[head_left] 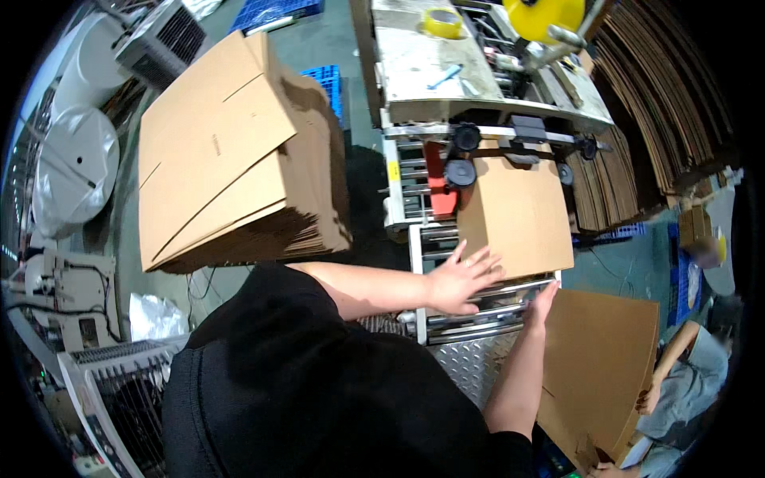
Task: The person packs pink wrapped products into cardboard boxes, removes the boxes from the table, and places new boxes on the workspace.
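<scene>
A closed brown cardboard box [522,211] sits on the roller conveyor [478,312], its far end beneath the crossbar of a carton-sealing machine [498,131]. My left hand [464,280] is spread at the box's near left corner, over the rollers; whether it touches the box I cannot tell. Beyond the near right corner, at the conveyor's right edge, my right hand [542,305] has its fingers stretched out and holds nothing. A large cardboard piece [598,366] stands close to my right forearm.
On the left rises a tall stack of flat cartons [215,159]. A co-worker's hand [649,398] holds the cardboard piece at lower right. More flat cartons [661,88] line the far right. Tape rolls [442,24] lie on the machine top; a metal tread plate [474,366] borders the rollers.
</scene>
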Demonstrator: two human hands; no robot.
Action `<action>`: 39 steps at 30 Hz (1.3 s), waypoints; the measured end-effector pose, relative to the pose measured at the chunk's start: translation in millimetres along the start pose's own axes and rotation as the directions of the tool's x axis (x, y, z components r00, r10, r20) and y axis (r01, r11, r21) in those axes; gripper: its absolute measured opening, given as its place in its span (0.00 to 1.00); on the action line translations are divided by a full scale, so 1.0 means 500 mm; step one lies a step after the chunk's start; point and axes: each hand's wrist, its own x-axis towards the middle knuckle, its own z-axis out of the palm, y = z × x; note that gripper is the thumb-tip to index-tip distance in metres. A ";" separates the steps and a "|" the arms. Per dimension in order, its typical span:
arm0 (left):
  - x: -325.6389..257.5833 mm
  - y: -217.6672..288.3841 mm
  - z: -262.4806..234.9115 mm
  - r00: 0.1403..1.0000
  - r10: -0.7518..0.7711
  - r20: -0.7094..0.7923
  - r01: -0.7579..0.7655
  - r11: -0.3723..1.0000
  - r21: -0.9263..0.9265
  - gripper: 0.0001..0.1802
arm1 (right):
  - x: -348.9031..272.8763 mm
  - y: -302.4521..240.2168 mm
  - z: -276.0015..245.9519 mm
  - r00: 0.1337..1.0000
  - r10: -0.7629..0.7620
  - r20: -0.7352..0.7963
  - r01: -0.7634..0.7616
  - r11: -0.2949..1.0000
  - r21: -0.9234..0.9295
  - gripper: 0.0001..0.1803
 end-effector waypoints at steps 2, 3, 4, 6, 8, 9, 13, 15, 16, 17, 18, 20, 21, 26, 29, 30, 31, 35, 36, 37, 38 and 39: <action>-0.045 -0.042 -0.074 0.986 0.025 -0.165 -0.005 0.993 0.117 0.49 | -0.029 0.078 -0.038 0.993 -0.121 -0.005 0.121 0.990 0.078 0.24; -0.082 -0.053 -0.157 0.968 -0.120 -0.219 0.154 0.978 0.142 0.47 | -0.071 0.087 -0.035 0.998 0.037 0.060 -0.032 0.996 -0.081 0.20; -0.111 -0.116 -0.199 0.902 -0.223 -0.371 0.319 0.921 0.222 0.45 | -0.110 0.093 -0.039 0.964 0.186 0.192 -0.147 0.969 -0.199 0.17; -0.166 -0.234 -0.278 0.598 -0.412 -0.688 0.685 0.708 0.172 0.47 | -0.193 0.176 -0.064 0.991 -0.080 0.111 0.111 0.947 -0.302 0.25; -0.219 -0.355 -0.316 0.375 -0.377 -0.847 0.905 0.349 0.245 0.46 | -0.250 0.229 -0.116 0.995 0.083 0.063 -0.068 0.975 -0.212 0.35; -0.279 -0.500 -0.325 0.217 -0.488 -0.845 0.940 0.337 0.047 0.35 | -0.260 0.252 -0.127 0.993 0.071 0.094 -0.033 0.935 -0.353 0.32; -0.460 -0.695 -0.405 -0.093 -0.630 -0.771 0.991 0.019 -0.136 0.13 | -0.306 0.326 -0.143 0.949 0.139 0.282 -0.015 0.915 -0.402 0.25; -0.406 -0.645 -0.390 0.272 -0.677 -0.683 0.962 0.172 0.212 0.12 | -0.382 0.290 -0.193 0.974 0.110 0.196 -0.030 0.928 -0.370 0.20; -0.396 -0.601 -0.400 0.352 -0.613 -0.707 0.936 0.230 0.267 0.10 | -0.406 0.296 -0.230 0.983 0.076 0.166 -0.020 0.949 -0.315 0.20; -0.395 -0.549 -0.415 0.419 -0.541 -0.729 0.907 0.272 0.320 0.09 | -0.426 0.308 -0.263 0.989 0.043 0.145 -0.004 0.966 -0.260 0.20; -0.410 -0.471 -0.441 0.516 -0.413 -0.751 0.853 0.331 0.404 0.07 | -0.454 0.295 -0.283 0.987 -0.016 0.161 0.065 0.951 -0.303 0.20; -0.503 -0.297 -0.523 0.650 -0.152 -0.744 0.747 0.309 0.589 0.05 | -0.519 0.232 -0.266 0.961 -0.117 0.252 0.209 0.901 -0.380 0.20; -0.491 -0.130 -0.554 0.693 -0.079 -0.717 0.692 0.351 0.631 0.05 | -0.521 0.247 -0.311 0.961 -0.159 0.226 0.247 0.861 -0.445 0.20; -0.616 0.489 -0.705 0.939 0.196 -0.282 0.100 0.630 0.770 0.12 | -0.684 -0.037 -0.175 0.779 -0.526 0.341 0.626 0.623 -0.468 0.28; -0.651 0.583 -0.751 0.944 0.283 -0.172 -0.040 0.612 0.790 0.14 | -0.807 -0.211 -0.104 0.447 -0.722 0.528 0.877 0.238 -0.417 0.53; -0.632 0.576 -0.766 0.937 0.300 -0.180 -0.058 0.641 0.766 0.16 | -0.834 -0.241 -0.114 0.402 -0.761 0.509 0.879 0.165 -0.448 0.59; -0.611 0.562 -0.783 0.930 0.310 -0.200 -0.069 0.679 0.731 0.17 | -0.857 -0.259 -0.129 0.357 -0.795 0.490 0.873 0.097 -0.478 0.64; -0.507 0.472 -0.850 0.882 0.326 -0.341 -0.140 0.872 0.470 0.22 | -0.952 -0.291 -0.296 0.683 -0.679 0.268 0.683 0.465 -0.563 0.22; -0.507 0.473 -0.861 0.876 0.303 -0.375 -0.151 0.911 0.384 0.23 | -0.971 -0.270 -0.325 0.622 -0.755 0.208 0.649 0.349 -0.675 0.12; -0.459 0.430 -0.835 0.870 0.301 -0.390 -0.222 0.946 0.237 0.24 | -1.003 -0.259 -0.362 0.624 -0.765 0.161 0.626 0.366 -0.689 0.12; -0.425 0.410 -0.796 0.876 0.288 -0.387 -0.277 0.957 0.086 0.26 | -1.038 -0.249 -0.390 0.620 -0.775 0.122 0.619 0.388 -0.683 0.12; -0.385 0.392 -0.739 0.893 0.278 -0.355 -0.313 0.949 -0.044 0.27 | -1.071 -0.238 -0.417 0.624 -0.777 0.080 0.605 0.415 -0.679 0.12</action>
